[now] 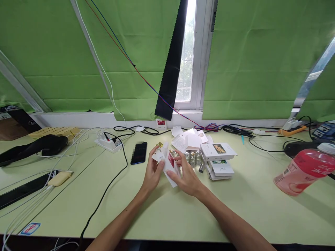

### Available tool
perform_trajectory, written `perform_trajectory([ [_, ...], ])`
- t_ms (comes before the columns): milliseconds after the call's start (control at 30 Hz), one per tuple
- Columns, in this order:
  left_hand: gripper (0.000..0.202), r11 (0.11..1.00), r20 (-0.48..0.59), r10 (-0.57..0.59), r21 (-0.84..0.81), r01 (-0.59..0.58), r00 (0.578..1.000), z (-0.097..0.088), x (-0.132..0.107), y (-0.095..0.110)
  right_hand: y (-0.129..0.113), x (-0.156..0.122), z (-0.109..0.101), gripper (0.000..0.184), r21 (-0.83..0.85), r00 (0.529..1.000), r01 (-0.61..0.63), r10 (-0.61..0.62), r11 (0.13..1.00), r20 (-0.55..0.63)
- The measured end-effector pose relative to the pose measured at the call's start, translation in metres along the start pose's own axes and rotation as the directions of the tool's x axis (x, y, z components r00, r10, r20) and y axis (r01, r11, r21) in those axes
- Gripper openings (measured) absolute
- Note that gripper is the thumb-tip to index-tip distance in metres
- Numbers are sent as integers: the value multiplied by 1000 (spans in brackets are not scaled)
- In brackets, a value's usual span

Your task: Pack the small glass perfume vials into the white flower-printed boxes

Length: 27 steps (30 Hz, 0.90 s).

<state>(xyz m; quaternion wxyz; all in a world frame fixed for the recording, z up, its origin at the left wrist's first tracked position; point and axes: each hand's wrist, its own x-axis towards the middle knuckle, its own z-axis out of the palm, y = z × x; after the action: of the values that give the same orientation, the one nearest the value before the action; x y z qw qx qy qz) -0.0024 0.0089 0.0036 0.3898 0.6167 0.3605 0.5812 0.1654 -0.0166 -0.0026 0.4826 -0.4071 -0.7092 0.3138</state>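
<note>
Between my two hands is a white paper box (169, 176) with a red picture on one face and its end flaps spread. My left hand (154, 169) grips its left side, thumb on the front. On the other side my right hand (187, 174) holds it with thumb and fingers. Just behind the hands lie several silver foil packets (193, 158), and a gold-coloured piece (159, 145) shows above my left fingers. To the right, a white box with a food picture (218, 151) rests on other flattened-looking white boxes (222, 168). Loose white papers (192, 139) lie behind the packets.
A black phone (139, 152) lies left of my hands, near a white power strip (109, 142) and a black cable (112, 181). At the right stands a tilted-looking pink bottle (300, 172). More cables run along the wall, and a yellow case (59, 178) lies at left.
</note>
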Motion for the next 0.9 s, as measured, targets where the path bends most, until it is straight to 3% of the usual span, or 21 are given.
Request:
perform_trajectory([
  [167, 67, 1000, -14, 12, -18, -12, 1000, -1, 1, -4, 4, 0, 1, 73, 5, 1000, 0, 0, 1000, -29],
  [333, 53, 996, -166, -46, -78, 34, 985, -2, 1, -9, 4, 0, 1, 75, -16, 996, 26, -27, 1000, -81],
  [467, 41, 995, -298, 6, -90, -34, 955, -1, 1, -7, 0, 1, 0, 77, -34, 992, 19, -23, 999, -125],
  [600, 34, 985, -352, 59, -134, -113, 934, 1, 2, -4, -5, 3, -3, 76, -41, 987, 15, -22, 999, -156],
  [733, 30, 981, -316, 89, -135, -138, 944, 1, 2, -2, -12, 8, -10, 73, -83, 982, 16, -32, 996, -187],
  [900, 41, 997, -148, 66, -26, -71, 987, 2, -3, 0, -30, 17, -29, 68, -133, 975, 13, -42, 991, -219],
])
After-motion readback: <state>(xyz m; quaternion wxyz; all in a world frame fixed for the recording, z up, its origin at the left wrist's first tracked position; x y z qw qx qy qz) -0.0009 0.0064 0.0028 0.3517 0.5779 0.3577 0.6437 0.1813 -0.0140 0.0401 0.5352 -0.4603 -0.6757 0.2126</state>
